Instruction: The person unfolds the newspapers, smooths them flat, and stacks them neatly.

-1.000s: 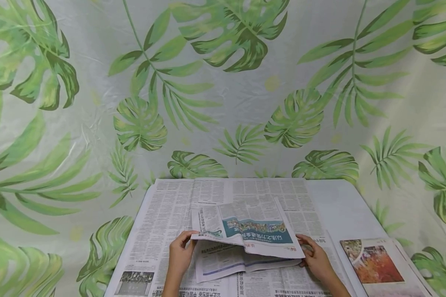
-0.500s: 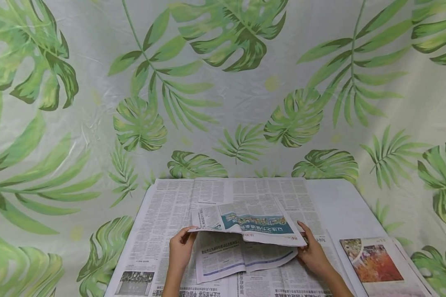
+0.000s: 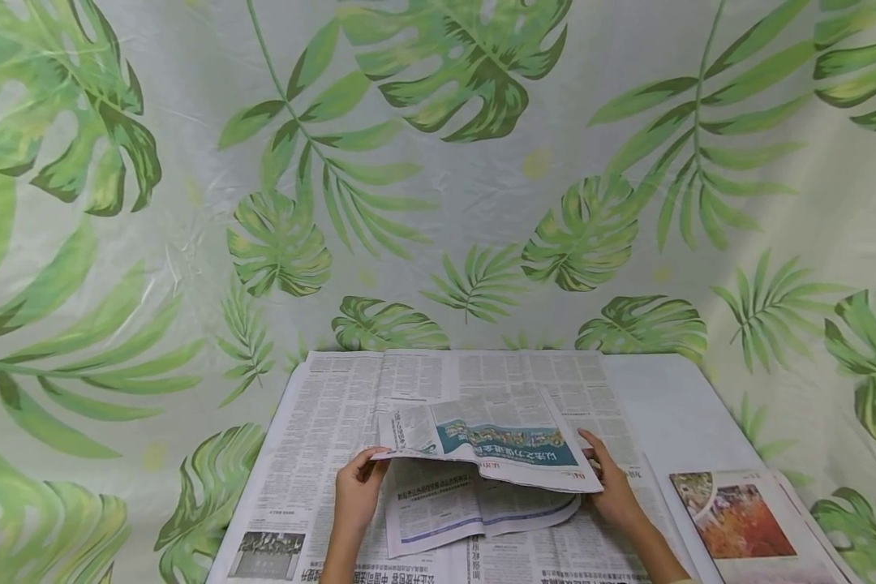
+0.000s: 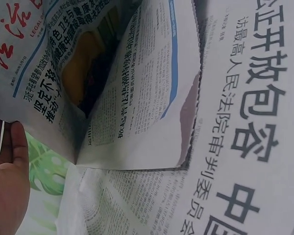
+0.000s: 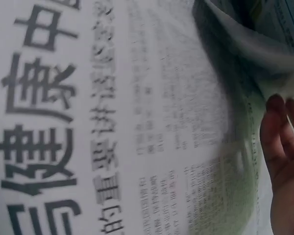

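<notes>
A folded newspaper (image 3: 507, 469) with a teal picture strip lies before me, its upper layers raised off the lower sheet (image 3: 438, 519). At its near left corner my left hand (image 3: 356, 493) pinches the lifted edge. My right hand (image 3: 615, 491) holds the right edge near the corner, partly hidden by the paper. In the left wrist view, the newspaper (image 4: 137, 93) gapes between its layers, with the left hand (image 4: 9, 181) at the lifted corner. Blurred printed paper fills much of the right wrist view, and the right hand's fingers (image 5: 274, 129) meet a curled paper edge there.
Large newspaper sheets (image 3: 321, 438) are spread beneath, over a white table (image 3: 664, 405). A stack of printed papers with a red-orange picture (image 3: 752, 519) lies at the right edge. Behind the table hangs a leaf-patterned curtain (image 3: 474, 203).
The near edge of the newspaper's upper layers has risen, widening the gap above the lower sheet. Both hands went up slightly with it, and the right hand's fingers shifted along the right edge.
</notes>
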Demonstrator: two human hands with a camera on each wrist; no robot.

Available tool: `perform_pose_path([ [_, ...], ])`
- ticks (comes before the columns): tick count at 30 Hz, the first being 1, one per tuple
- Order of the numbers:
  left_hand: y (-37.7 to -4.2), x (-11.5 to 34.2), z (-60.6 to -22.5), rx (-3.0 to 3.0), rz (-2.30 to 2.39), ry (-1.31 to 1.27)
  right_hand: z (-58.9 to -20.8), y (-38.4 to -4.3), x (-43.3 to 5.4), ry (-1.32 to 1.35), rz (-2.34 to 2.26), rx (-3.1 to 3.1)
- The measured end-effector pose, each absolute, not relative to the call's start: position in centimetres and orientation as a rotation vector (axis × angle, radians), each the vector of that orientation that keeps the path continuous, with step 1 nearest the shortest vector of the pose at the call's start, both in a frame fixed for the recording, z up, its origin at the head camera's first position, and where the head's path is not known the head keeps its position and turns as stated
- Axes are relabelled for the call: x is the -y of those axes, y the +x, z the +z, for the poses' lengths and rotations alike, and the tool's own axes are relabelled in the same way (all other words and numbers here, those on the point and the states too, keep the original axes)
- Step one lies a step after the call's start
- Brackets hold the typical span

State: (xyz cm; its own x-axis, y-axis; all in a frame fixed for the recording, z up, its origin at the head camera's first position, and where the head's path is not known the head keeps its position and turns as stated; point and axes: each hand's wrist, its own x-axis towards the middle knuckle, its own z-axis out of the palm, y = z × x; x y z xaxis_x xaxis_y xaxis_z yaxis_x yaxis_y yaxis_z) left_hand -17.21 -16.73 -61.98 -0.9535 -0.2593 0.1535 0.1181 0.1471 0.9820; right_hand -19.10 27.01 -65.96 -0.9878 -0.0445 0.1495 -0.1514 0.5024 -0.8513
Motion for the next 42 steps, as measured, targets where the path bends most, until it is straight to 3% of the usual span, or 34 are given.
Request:
perform_pose_path([
  [21, -17.0, 17.7, -62.1, 2.090, -1.889, 0.037, -64.8, -19.3, -28.0, 0.202, 1.212, 2.493],
  [42, -16.8, 18.7, -59.0, 2.010, -1.779, -0.018, -61.4, -17.4, -28.3, 0.251, 1.204, 2.393],
])
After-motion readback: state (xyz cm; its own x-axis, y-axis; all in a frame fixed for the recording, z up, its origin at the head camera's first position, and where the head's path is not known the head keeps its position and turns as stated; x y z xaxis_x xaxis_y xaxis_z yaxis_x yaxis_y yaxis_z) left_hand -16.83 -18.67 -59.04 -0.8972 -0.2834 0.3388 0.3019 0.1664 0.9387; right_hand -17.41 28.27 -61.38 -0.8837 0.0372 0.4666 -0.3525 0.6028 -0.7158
